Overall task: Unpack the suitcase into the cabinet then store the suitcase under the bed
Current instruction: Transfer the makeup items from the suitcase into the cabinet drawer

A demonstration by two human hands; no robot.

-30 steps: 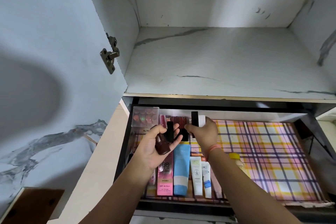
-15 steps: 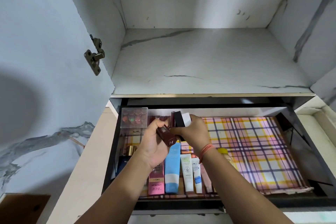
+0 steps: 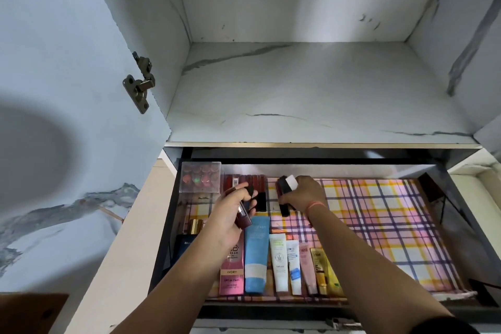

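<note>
Head-worn view, close, down into cabinet drawer [image 3: 352,170]

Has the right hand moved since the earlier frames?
Yes. The right hand, gripping a black case, moved rightward, farther from the clear palette box and away from the left hand with its dark red bottle.

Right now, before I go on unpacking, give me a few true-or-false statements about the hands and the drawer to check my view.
1. The left hand holds a dark red bottle. True.
2. The right hand holds nothing. False: it grips a black and white item.
3. The blue tube lies between the pink box and a white tube. True.
4. The clear case sits at the front right of the drawer. False: it is in the back left corner.
</note>
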